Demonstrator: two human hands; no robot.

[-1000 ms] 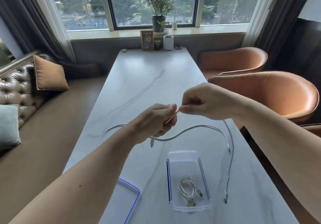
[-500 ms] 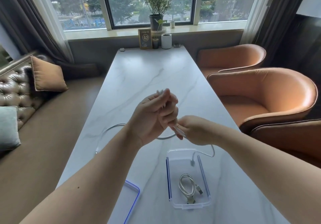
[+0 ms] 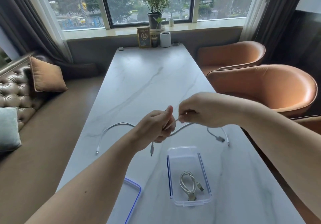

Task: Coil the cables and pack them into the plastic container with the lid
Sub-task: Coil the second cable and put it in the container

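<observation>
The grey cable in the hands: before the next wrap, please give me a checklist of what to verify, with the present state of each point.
1. Left hand holds the grey cable: ok, fist closed around it.
2. Right hand has a pinch grip on the cable: ok.
3. Short plug end hangs free below the left hand: ok.
4. Container open, with room: ok, only one coiled cable inside.
5. Lid clear of the container: ok, on the table to its left.
6. Grey cable not tangled with the white cable: cannot tell, the hands hide where they pass.
</observation>
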